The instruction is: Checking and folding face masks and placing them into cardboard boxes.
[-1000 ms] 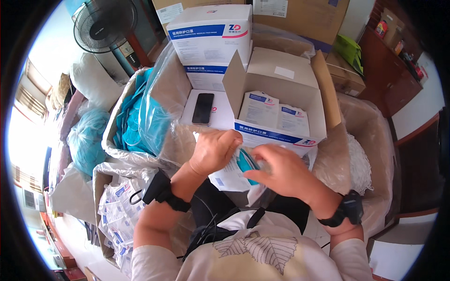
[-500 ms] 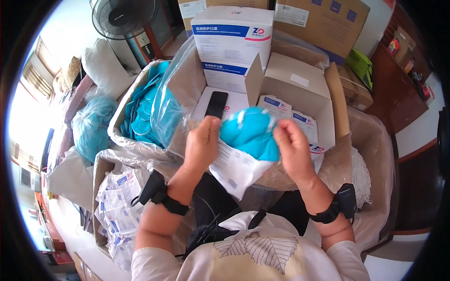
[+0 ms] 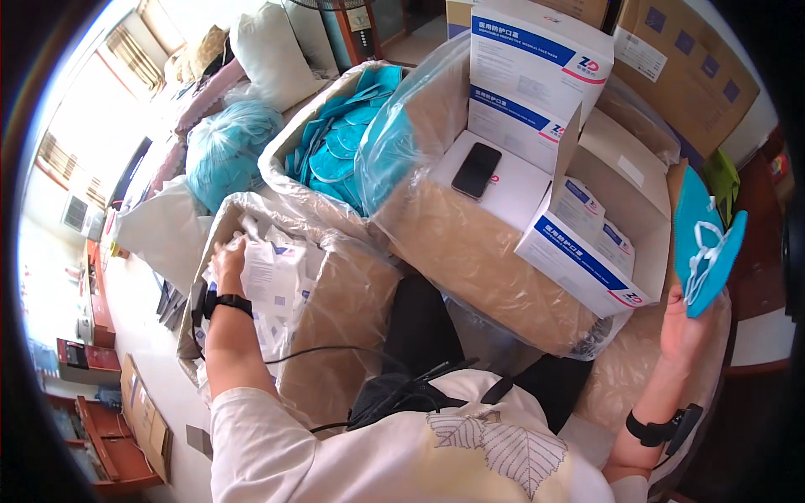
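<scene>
Reaching into the plastic-lined carton [image 3: 331, 331] at the left, my left hand [image 3: 229, 258] is among white printed packets [image 3: 272, 281]. Its fingertips are partly hidden there, so whether it grips a packet cannot be told. At the far right, my right hand [image 3: 683, 329] is closed on the lower end of a teal face mask [image 3: 693, 239]. The mask stands up from the fingers, folded, with white straps hanging across it. An open white box [image 3: 587, 261] to the left of that hand holds several white packets upright.
A black phone [image 3: 477, 170] lies on a white box top, beside stacked white boxes [image 3: 537, 63]. These rest on a plastic-wrapped carton [image 3: 495, 268]. Behind the packets, a lined container [image 3: 275, 159] holds teal masks [image 3: 335, 155]. A tied bag of teal material [image 3: 231, 151] sits left of it.
My hands have moved apart: the left from the front middle down into the packet carton, the right out to the far right with a teal mask. The view has shifted, putting the boxes further right.
</scene>
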The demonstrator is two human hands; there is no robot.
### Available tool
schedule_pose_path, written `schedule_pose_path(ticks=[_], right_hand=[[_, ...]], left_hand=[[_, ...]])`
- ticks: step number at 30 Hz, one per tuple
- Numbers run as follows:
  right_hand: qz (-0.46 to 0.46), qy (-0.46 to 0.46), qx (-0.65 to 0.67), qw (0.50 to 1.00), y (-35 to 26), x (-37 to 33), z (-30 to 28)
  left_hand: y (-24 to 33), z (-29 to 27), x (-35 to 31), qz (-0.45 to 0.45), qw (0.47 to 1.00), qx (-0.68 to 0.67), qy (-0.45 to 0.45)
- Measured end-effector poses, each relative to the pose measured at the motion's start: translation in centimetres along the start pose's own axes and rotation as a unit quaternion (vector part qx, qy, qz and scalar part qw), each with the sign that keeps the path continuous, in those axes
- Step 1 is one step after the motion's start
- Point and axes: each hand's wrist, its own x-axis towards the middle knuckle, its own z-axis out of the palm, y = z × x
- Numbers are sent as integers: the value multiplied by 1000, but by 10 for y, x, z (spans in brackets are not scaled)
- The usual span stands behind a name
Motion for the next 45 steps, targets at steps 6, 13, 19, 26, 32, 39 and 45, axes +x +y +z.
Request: schedule_pose_path(ticks=[6, 13, 19, 26, 32, 39, 45], right_hand=[[3, 139, -29, 990, 38, -12, 45], [3, 116, -193, 974, 71, -47, 104], [71, 82, -157, 982, 78, -86, 88], [141, -22, -298, 944, 59, -85, 26], [-59, -258, -417, 870, 33, -50, 78], [143, -189, -457, 858, 2, -52, 53], [42, -177, -333, 925, -3, -52, 65]], left_hand=[[134, -2, -55, 248, 903, -350, 27], [282, -103, -361, 363, 421, -588, -588], [300, -94, -417, 232, 419, -590, -650], [323, -115, -352, 719, 528, -339, -299], [331, -144, -341, 812, 471, -251, -235], [333, -150, -311, 636, 620, -275, -368], [335, -145, -326, 623, 575, -391, -358]])
